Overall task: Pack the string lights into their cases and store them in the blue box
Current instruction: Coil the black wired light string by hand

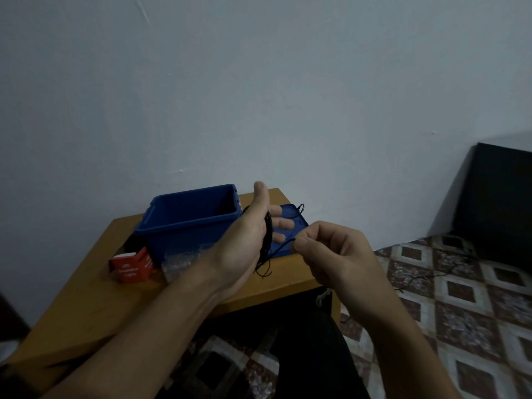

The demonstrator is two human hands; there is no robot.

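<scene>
Loosely, black string lights point(268, 232) coil around the flat, straight-fingered left hand point(247, 243); the right hand point(334, 254) pinches their free strand.

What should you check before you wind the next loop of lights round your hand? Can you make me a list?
1. The coil of string lights sits round the left hand, fingers straight: ok.
2. The right hand pinches the loose strand: ok.
3. The blue box is open, with its lid lying beside it on the table: ok.
4. The red case is ready on the table in front of the box: ok.
5. The rest of the strand is free of knots: cannot tell, it is too thin and dark to follow.
</scene>
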